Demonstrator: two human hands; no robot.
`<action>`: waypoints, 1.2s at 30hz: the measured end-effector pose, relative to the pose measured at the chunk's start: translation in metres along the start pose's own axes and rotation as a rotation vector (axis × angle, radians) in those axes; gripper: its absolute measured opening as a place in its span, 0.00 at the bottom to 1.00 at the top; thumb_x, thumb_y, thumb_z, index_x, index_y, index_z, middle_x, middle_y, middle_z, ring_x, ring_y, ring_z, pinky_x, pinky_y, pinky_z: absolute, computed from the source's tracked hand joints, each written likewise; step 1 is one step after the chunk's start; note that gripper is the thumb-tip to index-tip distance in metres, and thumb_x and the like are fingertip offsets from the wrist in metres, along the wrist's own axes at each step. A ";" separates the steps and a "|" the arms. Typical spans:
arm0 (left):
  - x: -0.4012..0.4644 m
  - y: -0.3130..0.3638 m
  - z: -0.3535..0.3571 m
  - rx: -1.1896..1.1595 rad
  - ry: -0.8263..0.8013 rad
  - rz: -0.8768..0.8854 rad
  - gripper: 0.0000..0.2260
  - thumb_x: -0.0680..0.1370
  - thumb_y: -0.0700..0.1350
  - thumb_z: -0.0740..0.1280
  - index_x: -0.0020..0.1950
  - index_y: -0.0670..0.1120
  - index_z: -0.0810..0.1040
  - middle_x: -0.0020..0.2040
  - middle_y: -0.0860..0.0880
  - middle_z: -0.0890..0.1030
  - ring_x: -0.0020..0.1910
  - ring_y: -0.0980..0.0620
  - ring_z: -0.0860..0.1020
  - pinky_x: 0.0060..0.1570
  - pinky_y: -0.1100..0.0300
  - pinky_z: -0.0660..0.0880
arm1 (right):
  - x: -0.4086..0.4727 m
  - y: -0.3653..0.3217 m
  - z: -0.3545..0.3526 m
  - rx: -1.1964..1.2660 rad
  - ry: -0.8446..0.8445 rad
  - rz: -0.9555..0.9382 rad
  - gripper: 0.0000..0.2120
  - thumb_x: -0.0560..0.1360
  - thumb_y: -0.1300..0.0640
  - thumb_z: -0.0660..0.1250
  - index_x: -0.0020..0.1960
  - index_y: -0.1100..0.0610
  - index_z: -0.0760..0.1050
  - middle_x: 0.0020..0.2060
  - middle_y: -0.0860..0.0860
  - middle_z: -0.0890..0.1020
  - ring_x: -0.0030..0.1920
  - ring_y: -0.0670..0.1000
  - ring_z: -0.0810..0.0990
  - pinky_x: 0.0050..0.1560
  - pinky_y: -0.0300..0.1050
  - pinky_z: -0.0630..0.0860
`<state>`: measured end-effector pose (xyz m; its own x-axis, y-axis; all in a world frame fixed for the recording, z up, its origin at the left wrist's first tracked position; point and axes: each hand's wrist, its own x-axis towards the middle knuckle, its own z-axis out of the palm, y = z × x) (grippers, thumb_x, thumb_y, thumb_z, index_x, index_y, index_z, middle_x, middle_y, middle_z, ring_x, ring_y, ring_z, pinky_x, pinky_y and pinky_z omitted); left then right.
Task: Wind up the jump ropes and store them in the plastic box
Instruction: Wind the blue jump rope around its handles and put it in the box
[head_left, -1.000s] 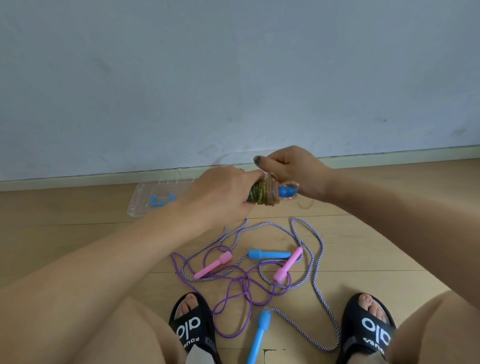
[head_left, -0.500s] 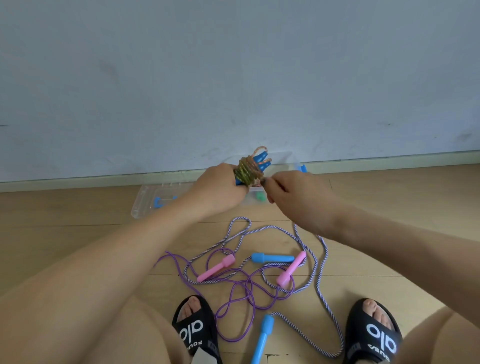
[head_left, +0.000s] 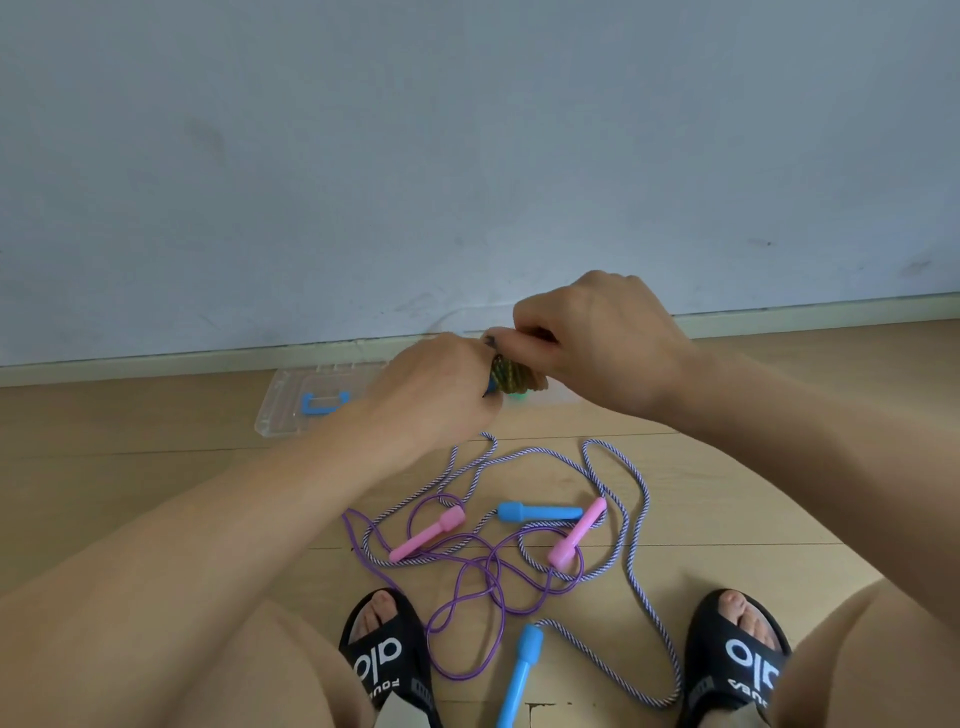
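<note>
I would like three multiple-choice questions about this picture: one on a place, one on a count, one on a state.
1. Where is the clear lid?
A. on the floor by the wall
B. between the slippers
C. in a hand

2. How many pink handles lie on the floor?
A. one
B. two
C. four

3. The striped rope is
A. wound up
B. loose on the floor
C. in the box

Answers:
1 A, it lies flat near the baseboard.
2 B, two show among the ropes.
3 B, it sprawls unwound.

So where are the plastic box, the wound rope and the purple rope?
plastic box (head_left: 291, 402): head view, clear left part.
wound rope (head_left: 511, 375): head view, coils between the hands.
purple rope (head_left: 467, 587): head view, loop on the floor.
</note>
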<state>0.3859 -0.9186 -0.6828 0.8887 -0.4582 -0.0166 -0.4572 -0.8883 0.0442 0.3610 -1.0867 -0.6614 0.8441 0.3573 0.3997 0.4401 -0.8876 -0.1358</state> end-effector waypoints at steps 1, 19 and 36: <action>0.000 0.000 -0.002 -0.012 0.000 0.026 0.10 0.76 0.54 0.66 0.45 0.49 0.70 0.34 0.51 0.70 0.35 0.48 0.74 0.28 0.59 0.65 | 0.001 0.002 0.001 -0.001 0.015 -0.010 0.24 0.79 0.41 0.59 0.30 0.55 0.63 0.21 0.48 0.64 0.27 0.54 0.64 0.28 0.42 0.51; -0.011 -0.001 -0.010 -0.112 0.073 0.176 0.23 0.72 0.73 0.55 0.39 0.54 0.71 0.28 0.52 0.71 0.28 0.57 0.71 0.27 0.59 0.60 | 0.014 0.009 0.006 0.705 -0.261 0.425 0.12 0.75 0.47 0.69 0.41 0.54 0.75 0.31 0.48 0.80 0.29 0.44 0.73 0.34 0.39 0.70; -0.017 0.007 -0.016 -0.387 0.205 0.345 0.17 0.78 0.56 0.65 0.58 0.51 0.61 0.53 0.49 0.80 0.31 0.59 0.73 0.37 0.54 0.70 | 0.010 0.006 0.008 1.141 -0.287 0.811 0.06 0.77 0.56 0.63 0.43 0.57 0.69 0.30 0.51 0.71 0.26 0.47 0.68 0.28 0.39 0.63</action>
<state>0.3680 -0.9163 -0.6667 0.6962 -0.6703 0.2570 -0.7109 -0.5939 0.3768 0.3751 -1.0863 -0.6659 0.9480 0.0406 -0.3156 -0.3013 -0.2053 -0.9312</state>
